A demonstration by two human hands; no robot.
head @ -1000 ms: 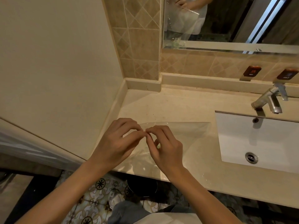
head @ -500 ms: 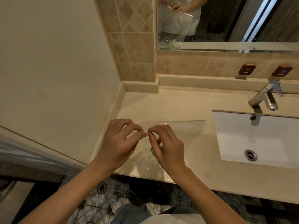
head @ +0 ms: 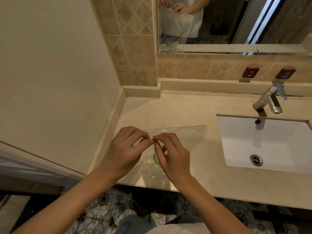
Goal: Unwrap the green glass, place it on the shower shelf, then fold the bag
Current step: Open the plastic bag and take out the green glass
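Bathroom, beige stone bench (head: 177,108) in a tiled corner, mirror (head: 236,22) above. Both hands were over the near left part of the bench. Left hand (head: 123,151) and right hand (head: 172,156) met fingertip to fingertip, each pinched closed on the top edge of the clear plastic bag (head: 185,137). Left grip: thumb and forefinger closed on the bag's edge, other fingers curled. Right grip: same pinch, just touching the left one, knuckles up.

Green glass (head: 156,157) sat directly below the right grip, still inside the bag, only a sliver of green rim showing between the right hand's fingers and thumb; the rest was hidden by the hand. Cannot tell if it stood upright or lay tilted.

The bag spread away from the grips to the right and towards the wall, its far corner lying flat on the bench near the sink (head: 263,142). Its near part ran under the wrists to the bench's front edge, crinkled.

Further right of the grips: white undermount sink with drain, chrome tap (head: 270,100) behind it, two small hot/cold tags (head: 268,74) on the tiled wall above the tap. Left of the grips: plain cream wall (head: 50,73). Beyond the grips, the mirror reflected the hands and the bag with a bit of green low down. Below the bench edge: patterned floor tiles (head: 104,205) and a dark round bin (head: 146,198).
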